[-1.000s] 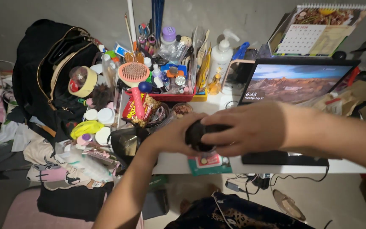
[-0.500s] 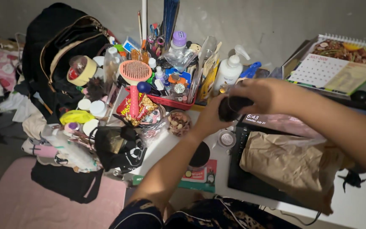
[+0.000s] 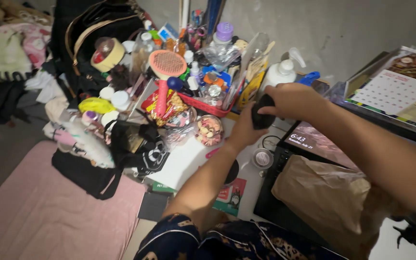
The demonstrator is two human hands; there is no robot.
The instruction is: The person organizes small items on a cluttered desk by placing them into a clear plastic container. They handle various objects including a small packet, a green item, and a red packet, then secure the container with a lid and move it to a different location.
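Cluttered white bench [image 3: 188, 159]: small black jar [image 3: 262, 111] gripped between left hand [image 3: 242, 131] cupped beneath and right hand [image 3: 292, 100] closed over top, above laptop [image 3: 314, 144] edge; slip risk onto open snack cup [image 3: 208, 130] or round lid [image 3: 263, 157] just below.

1. Dark round object [image 3: 262, 113]: small, black or very dark, rounded in outline, matt surface. What kind of thing it is cannot be told.
2. State: held off the desk, gripped between both hands; mostly covered by fingers, so only its middle and lower left edge show.
3. Pose: roughly upright, slightly tilted; exact orientation unclear.
4. Location: above the white desk, in front of the white pump bottle [image 3: 281, 73], just left of the laptop screen [image 3: 316, 144].
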